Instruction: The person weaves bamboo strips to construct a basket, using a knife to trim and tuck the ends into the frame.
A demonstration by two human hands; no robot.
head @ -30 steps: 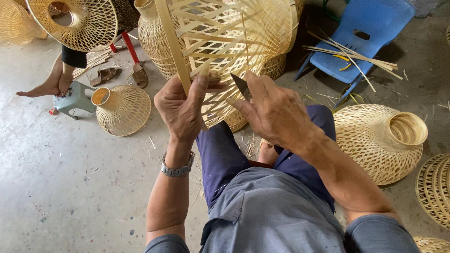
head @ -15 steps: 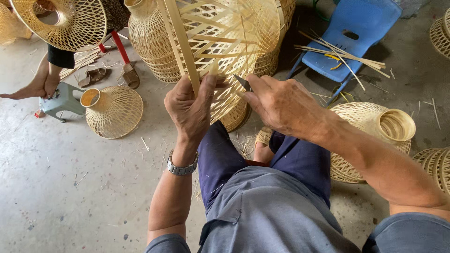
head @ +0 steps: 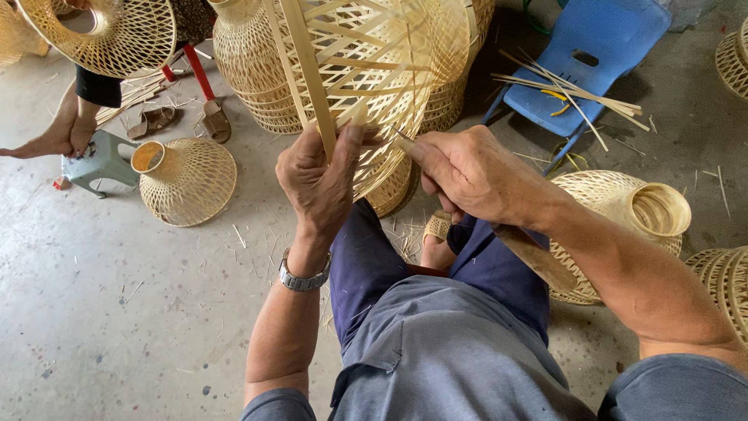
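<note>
we see the left hand [head: 323,175] with its grip closed on a flat bamboo strip [head: 308,70] at the rim of the woven bamboo frame [head: 374,70], which is held up above the knees. the right hand [head: 475,175] is closed around a knife [head: 405,139], its blade touching the frame just beside the left thumb. a finished woven shade [head: 187,181] lies on the floor at the left, and a blue chair [head: 600,54] with loose strips stands behind.
</note>
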